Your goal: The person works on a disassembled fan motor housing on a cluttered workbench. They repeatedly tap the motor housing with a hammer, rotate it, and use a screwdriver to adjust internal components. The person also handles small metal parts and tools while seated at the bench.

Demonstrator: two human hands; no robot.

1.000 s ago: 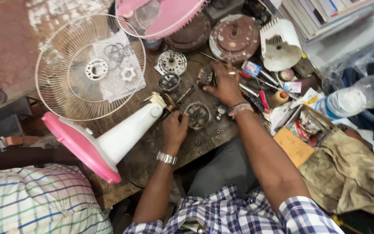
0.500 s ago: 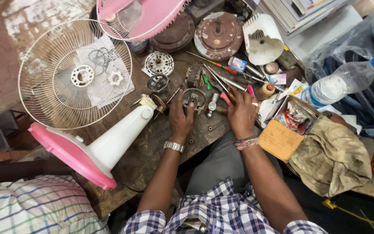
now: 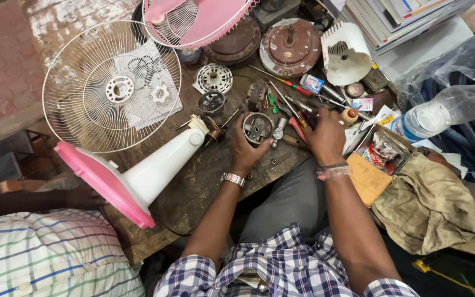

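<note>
Worn wooden table (image 3: 204,187), stained dark, crowded with fan parts. Left of the left hand (image 3: 244,148): a white conical fan stand (image 3: 158,168) lying on its side, pink round base (image 3: 103,181) tipped up at the table edge. Beyond it a white wire fan guard (image 3: 111,85) lies flat, with a second guard, pink-rimmed (image 3: 196,19), overlapping at the far edge. Ahead of the left hand: a small perforated white metal disc (image 3: 214,78) and a dark ring-shaped part (image 3: 211,102). Two rusty brown round motor housings (image 3: 290,47) sit further off, with a white slotted plastic cover (image 3: 346,52) to their right.

Left hand curled around a round grey metal motor casing (image 3: 258,127), fingers on its near rim; the casing rests on the table just ahead of the palm, open face up, dull and greasy, hub in the middle. A steel watch (image 3: 233,179) is on that wrist.

Right hand (image 3: 325,137) is closed down over a clutter of screwdrivers (image 3: 281,83) and pliers, red and green handles; what it grips I cannot tell. Thread bands on that wrist. Right of it: a clear plastic water bottle (image 3: 441,110) with blue cap, an orange-brown pad (image 3: 366,179), and a crumpled olive cloth (image 3: 427,206). Another person's striped sleeve (image 3: 56,256) sits at lower left.
</note>
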